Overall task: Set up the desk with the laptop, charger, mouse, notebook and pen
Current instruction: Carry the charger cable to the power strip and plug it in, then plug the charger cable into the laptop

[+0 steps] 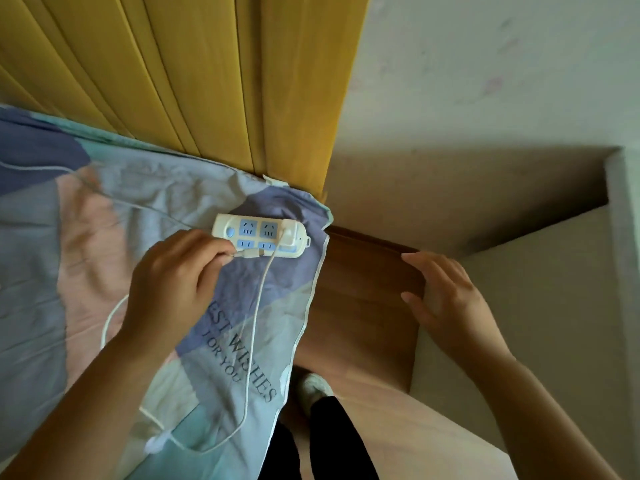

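A white power strip (pixel 258 234) with blue sockets lies on a patterned bed sheet (pixel 86 258). My left hand (pixel 173 282) pinches a small white cable plug (pixel 247 253) at the strip's near edge. The thin white charger cable (pixel 254 327) trails from the strip down across the sheet. A white plug (pixel 289 231) sits in the strip's right end. My right hand (pixel 441 296) rests with straight fingers on the edge of a brown wooden surface (pixel 363 282) beside the bed. Laptop, mouse, notebook and pen are out of view.
Yellow curtain folds (pixel 207 81) hang behind the bed. A pale wall (pixel 485 81) and a beige ledge (pixel 519 306) lie to the right. My black trouser legs (pixel 332 441) and a white shoe (pixel 313 386) stand on the floor between bed and ledge.
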